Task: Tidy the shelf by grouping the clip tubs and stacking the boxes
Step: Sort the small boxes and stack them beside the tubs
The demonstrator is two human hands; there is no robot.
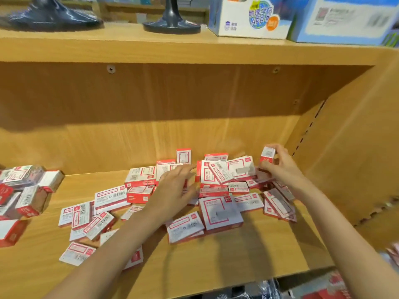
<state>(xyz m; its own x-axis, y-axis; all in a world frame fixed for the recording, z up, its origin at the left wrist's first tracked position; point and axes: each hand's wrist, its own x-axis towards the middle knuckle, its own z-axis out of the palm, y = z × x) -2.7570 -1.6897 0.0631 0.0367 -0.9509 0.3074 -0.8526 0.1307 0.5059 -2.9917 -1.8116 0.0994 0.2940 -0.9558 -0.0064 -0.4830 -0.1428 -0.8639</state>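
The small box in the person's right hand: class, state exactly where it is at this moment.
In the head view, the small red-and-white box is held upright in the right hand, at the right end of the scattered box pile, near the shelf's side wall.

Warm, fairly bright light falls from above and in front of the shelf [216, 251]. The board above [151, 50] throws a dark band across the back panel under it. Both forearms cast soft shadows onto the shelf beside them. The black stands [171, 24] on the board above carry white glare streaks and look smeared. The boxes [220, 210] mid-shelf are fairly sharp; those at the shelf's left end are blurred. Straight edges bow toward the corners, and the lower right corner is smeared.
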